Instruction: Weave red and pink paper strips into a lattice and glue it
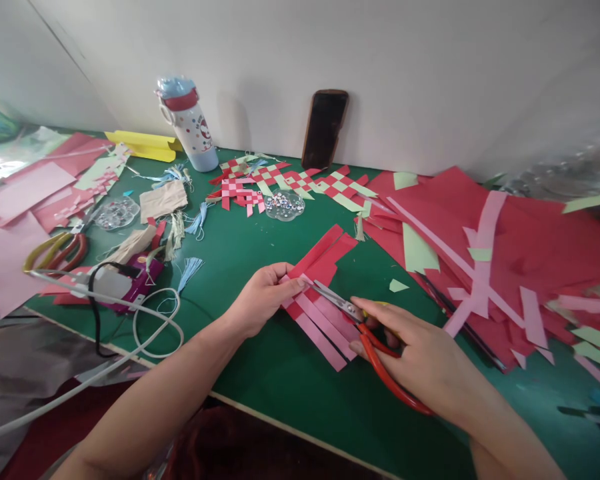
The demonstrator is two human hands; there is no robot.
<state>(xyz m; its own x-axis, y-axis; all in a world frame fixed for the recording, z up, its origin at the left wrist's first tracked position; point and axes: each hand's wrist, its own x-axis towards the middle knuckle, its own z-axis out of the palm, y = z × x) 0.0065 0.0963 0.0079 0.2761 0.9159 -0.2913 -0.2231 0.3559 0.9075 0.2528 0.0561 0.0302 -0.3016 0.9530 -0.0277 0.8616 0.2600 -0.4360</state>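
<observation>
My left hand (261,298) pinches the near edge of a folded red and pink paper piece (321,287) that lies on the green table (280,373). The paper is slit into several parallel strips. My right hand (420,357) grips red-handled scissors (375,347), whose metal blades (336,300) sit in the paper just right of my left fingers.
A heap of red, pink and pale green paper (495,253) fills the right. Woven paper pieces (280,181), a dish of beads (285,205), a phone (325,129) and a bottle (189,125) stand behind. At left lie tassels (190,270), a second pair of scissors (57,252), cables (145,320) and pink sheets (25,193).
</observation>
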